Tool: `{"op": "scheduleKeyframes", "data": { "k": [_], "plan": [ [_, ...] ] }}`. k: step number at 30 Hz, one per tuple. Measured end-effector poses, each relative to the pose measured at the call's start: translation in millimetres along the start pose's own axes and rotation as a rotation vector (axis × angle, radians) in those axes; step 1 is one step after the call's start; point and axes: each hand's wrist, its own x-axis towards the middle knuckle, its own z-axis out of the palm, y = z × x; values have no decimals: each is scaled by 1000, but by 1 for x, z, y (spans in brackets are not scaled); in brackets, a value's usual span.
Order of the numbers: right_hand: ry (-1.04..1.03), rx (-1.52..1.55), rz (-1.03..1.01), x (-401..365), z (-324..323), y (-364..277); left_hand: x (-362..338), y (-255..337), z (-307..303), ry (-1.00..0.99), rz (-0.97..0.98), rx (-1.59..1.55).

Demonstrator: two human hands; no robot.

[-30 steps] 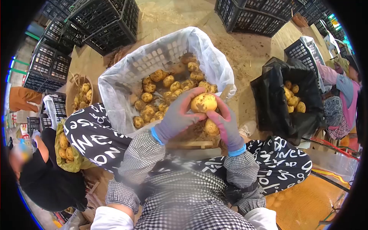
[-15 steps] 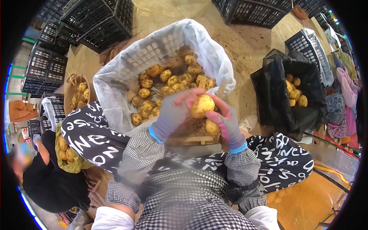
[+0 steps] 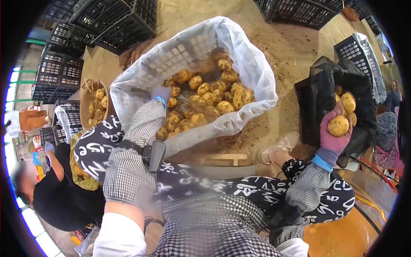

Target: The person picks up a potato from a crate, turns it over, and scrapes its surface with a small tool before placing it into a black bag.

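My right hand [image 3: 334, 135], in a pink and grey glove, is closed round a potato [image 3: 338, 126] over the black-lined crate [image 3: 309, 92]. Just past its fingertips shows another pale potato [image 3: 348, 103], overlapping those in the crate. My left hand [image 3: 161, 92] reaches into the left side of the white-lined crate [image 3: 261, 70], smeared by motion, its fingers hard to make out. Beside it lie several dirt-covered potatoes [image 3: 198, 103] along the bottom of that crate.
Stacks of black crates [image 3: 124, 25] stand at the back left, with more crates [image 3: 295, 15] at the back right. A basket of potatoes [image 3: 97, 105] sits to my left. Nearby a person in black [image 3: 70, 184] works beside a yellow-green bag [image 3: 89, 177].
My hands have parted from over the white-lined crate. The right moved right to the black-lined crate with potato in grip; the left let go and went down into the white-lined crate.
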Motion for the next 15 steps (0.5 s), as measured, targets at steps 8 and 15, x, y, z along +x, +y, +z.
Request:
{"op": "scheduleKeyframes", "data": {
  "k": [8,15],
  "plan": [
    [-5,-283,70,-12,19,77,-16,-52,49,-67,136,513],
    [-120,-1048,94,-47,68,150,-72,65,-25,-1023,-326,-760]
  ]
}}
